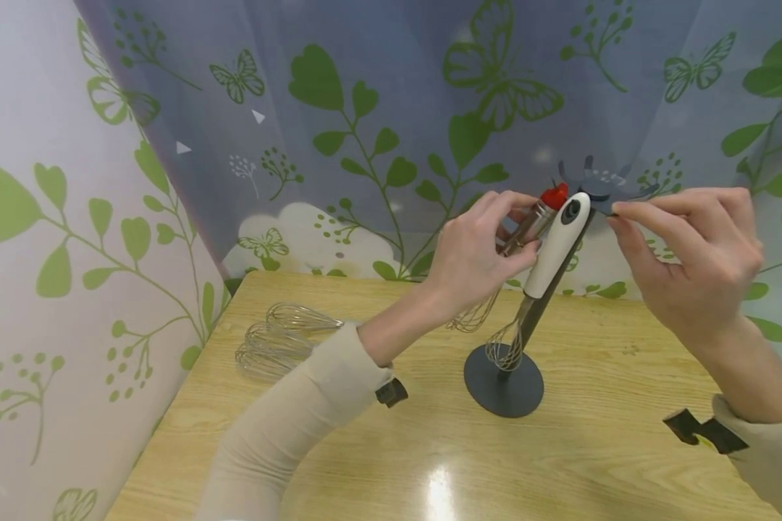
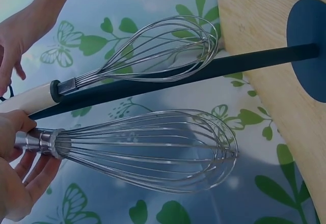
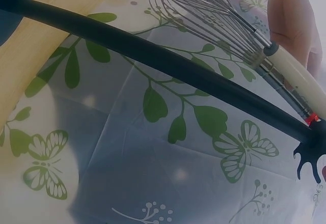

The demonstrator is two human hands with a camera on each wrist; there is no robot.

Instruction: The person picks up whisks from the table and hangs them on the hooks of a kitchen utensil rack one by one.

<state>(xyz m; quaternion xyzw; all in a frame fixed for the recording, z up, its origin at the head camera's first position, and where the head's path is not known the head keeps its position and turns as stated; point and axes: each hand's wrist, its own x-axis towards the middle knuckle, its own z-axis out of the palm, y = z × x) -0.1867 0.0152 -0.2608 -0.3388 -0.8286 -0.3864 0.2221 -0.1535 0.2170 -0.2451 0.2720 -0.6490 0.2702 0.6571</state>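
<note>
My left hand (image 1: 472, 250) grips a steel whisk (image 2: 153, 150) by its metal handle, which has a red end (image 1: 554, 195). The whisk's wires point down behind the hand. Beside it, a white-handled whisk (image 1: 557, 246) hangs along the pole of a dark utensil stand (image 2: 204, 71), wires downward. The left thumb lies close to that white handle in the left wrist view. At the top of the stand, my right hand (image 1: 697, 253) pinches a thin dark hook between thumb and forefinger. More hooks (image 3: 308, 163) spread from the stand's top; the fingertips partly hide the pinched one.
Several wire whisks (image 1: 280, 344) lie on the left of the wooden table (image 1: 391, 449), their handles hidden behind the left forearm. The stand's round base (image 1: 505, 394) rests on the table. A leaf-and-butterfly patterned cloth (image 1: 378, 94) hangs behind it.
</note>
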